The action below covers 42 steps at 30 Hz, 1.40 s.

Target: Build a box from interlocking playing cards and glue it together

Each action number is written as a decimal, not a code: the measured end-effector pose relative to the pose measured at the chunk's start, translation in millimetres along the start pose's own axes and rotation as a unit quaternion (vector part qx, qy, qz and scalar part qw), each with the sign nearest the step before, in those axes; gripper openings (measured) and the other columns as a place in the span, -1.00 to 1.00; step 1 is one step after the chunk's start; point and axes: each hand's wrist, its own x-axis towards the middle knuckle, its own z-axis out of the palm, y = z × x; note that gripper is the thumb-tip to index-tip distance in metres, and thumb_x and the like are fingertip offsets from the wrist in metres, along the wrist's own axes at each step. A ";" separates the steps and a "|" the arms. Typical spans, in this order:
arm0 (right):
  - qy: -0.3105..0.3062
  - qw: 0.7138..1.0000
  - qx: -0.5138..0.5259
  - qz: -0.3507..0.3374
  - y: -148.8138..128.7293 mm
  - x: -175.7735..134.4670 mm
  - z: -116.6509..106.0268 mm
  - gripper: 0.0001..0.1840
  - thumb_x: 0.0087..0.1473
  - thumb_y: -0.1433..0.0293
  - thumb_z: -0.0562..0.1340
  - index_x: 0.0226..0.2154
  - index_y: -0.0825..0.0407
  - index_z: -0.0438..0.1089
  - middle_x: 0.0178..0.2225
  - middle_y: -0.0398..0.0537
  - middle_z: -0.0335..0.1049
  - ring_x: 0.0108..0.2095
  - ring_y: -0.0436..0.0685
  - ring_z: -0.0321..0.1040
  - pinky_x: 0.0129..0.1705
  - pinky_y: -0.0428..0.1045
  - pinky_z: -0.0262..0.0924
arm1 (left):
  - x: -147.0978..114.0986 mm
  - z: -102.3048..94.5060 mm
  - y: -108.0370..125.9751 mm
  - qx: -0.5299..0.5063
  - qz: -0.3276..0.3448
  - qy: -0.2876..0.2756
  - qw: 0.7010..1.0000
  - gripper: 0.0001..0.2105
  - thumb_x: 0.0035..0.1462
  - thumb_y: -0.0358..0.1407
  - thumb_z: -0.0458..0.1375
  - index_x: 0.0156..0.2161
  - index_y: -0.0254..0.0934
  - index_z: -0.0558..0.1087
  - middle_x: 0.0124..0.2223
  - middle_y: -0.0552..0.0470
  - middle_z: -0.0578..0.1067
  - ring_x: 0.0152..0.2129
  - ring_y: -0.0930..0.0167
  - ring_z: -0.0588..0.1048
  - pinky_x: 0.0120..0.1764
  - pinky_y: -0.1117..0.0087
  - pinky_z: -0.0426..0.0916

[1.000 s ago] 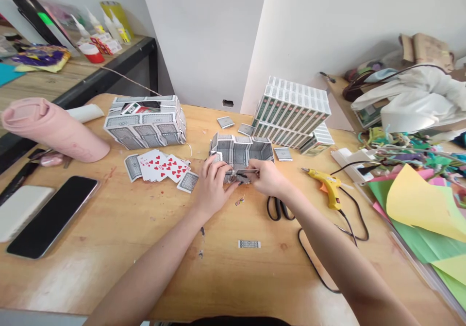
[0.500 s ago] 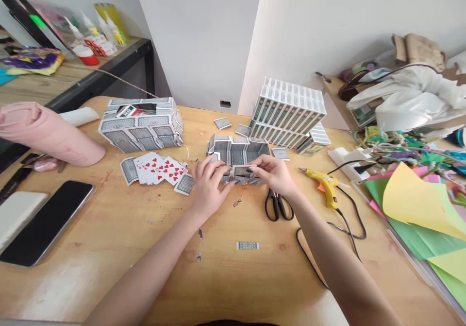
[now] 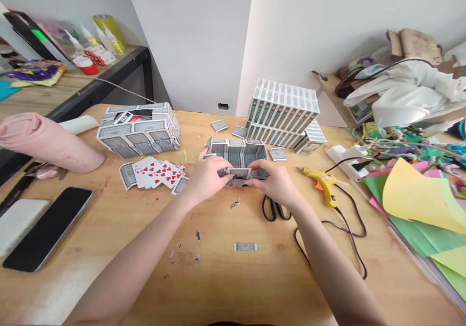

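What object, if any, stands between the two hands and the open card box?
Nothing visible stands in the way: the left hand and right hand are both at the near side of the open card box, with a small card held between them. The scissors lie near the right hand, blades hidden, but do not seem to block it.

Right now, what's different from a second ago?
The left hand has shifted in to the card's left end; the right hand, its thumb lower, is at the right end. The card, edge-on before, now shows its flat side. The scissors, glue gun and phone stayed put.
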 end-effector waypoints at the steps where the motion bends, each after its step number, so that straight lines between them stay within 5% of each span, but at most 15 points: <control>1: -0.010 0.998 -0.056 -0.001 -0.5 -2.5 -2.4 -0.75 -0.11 0.36 0.29 -0.28 -0.02 0.35 -0.27 -0.07 0.43 -0.27 0.11 0.36 -0.24 0.00 0.21 | 1.3 -2.5 1.2 -0.003 0.008 -0.005 1.000 -0.96 0.02 -0.33 0.13 -0.43 -0.17 0.42 -0.33 0.17 0.52 -0.33 0.43 0.47 0.16 -0.02 -0.07; 6: -0.033 0.976 -0.208 -0.046 5.5 -6.8 10.5 -0.91 -0.05 0.50 0.21 -0.40 0.03 0.37 -0.43 -0.01 0.43 -0.31 0.16 0.32 -0.19 0.03 0.17 | 11.3 -7.9 11.5 0.040 0.067 -0.073 0.994 -0.88 0.00 -0.35 0.11 -0.44 -0.12 0.49 -0.24 0.14 0.49 -0.23 0.38 0.44 0.17 -0.04 -0.11; 14: 0.038 0.971 -0.227 -0.059 14.2 -9.5 25.7 -0.90 -0.04 0.49 0.20 -0.39 0.05 0.41 -0.44 -0.01 0.45 -0.40 0.12 0.31 -0.26 -0.03 0.18 | 22.3 -0.6 23.2 0.093 0.046 -0.230 0.968 -0.76 0.07 -0.40 0.03 -0.31 -0.14 0.55 0.01 0.03 0.43 0.00 0.26 0.32 0.03 0.12 0.21; 19: 0.060 0.967 -0.236 -0.071 18.0 -10.1 27.7 -0.87 -0.06 0.53 0.18 -0.41 0.06 0.43 -0.46 -0.01 0.46 -0.41 0.11 0.31 -0.28 -0.04 0.19 | 22.7 0.9 17.5 0.071 0.038 -0.274 0.958 -0.70 0.10 -0.39 0.00 -0.16 -0.07 0.51 0.09 0.04 0.37 0.01 0.28 0.33 0.01 0.22 0.24; 27: 0.039 0.969 -0.236 -0.059 19.4 -8.2 26.0 -0.84 -0.04 0.52 0.18 -0.38 0.05 0.44 -0.45 -0.03 0.46 -0.38 0.10 0.32 -0.26 -0.06 0.17 | 22.1 13.7 18.5 0.069 0.031 -0.237 0.969 -0.75 0.11 -0.44 -0.04 -0.25 -0.24 0.49 -0.21 -0.01 0.52 -0.27 0.38 0.49 -0.24 0.40 0.34; 33: 0.012 0.969 -0.243 -0.050 14.3 -7.0 20.5 -0.88 0.01 0.45 0.18 -0.34 0.04 0.42 -0.46 -0.06 0.44 -0.41 0.07 0.29 -0.31 -0.10 0.11 | 8.4 10.4 35.5 0.183 0.041 -0.165 0.968 -0.80 0.06 -0.53 -0.04 -0.36 -0.36 0.44 -0.37 -0.06 0.48 -0.39 0.31 0.48 -0.31 0.29 0.35; 37: -0.016 0.950 -0.307 -0.056 15.0 -5.5 19.7 -0.87 0.03 0.49 0.12 -0.45 0.05 0.39 -0.53 -0.08 0.40 -0.47 0.06 0.26 -0.36 -0.09 0.03 | 2.7 12.1 37.0 0.200 0.072 -0.138 0.967 -0.77 0.05 -0.58 -0.07 -0.37 -0.38 0.42 -0.33 -0.08 0.47 -0.35 0.33 0.47 -0.24 0.29 0.37; 42: -0.056 0.931 -0.354 -0.070 12.2 -1.8 22.6 -0.82 0.01 0.50 0.11 -0.55 0.05 0.34 -0.57 -0.09 0.39 -0.50 0.05 0.24 -0.35 -0.07 -0.02 | -8.6 20.1 20.1 0.101 0.063 -0.094 0.988 -0.78 0.08 -0.55 -0.05 -0.26 -0.33 0.41 -0.19 -0.04 0.48 -0.33 0.40 0.49 -0.29 0.40 0.40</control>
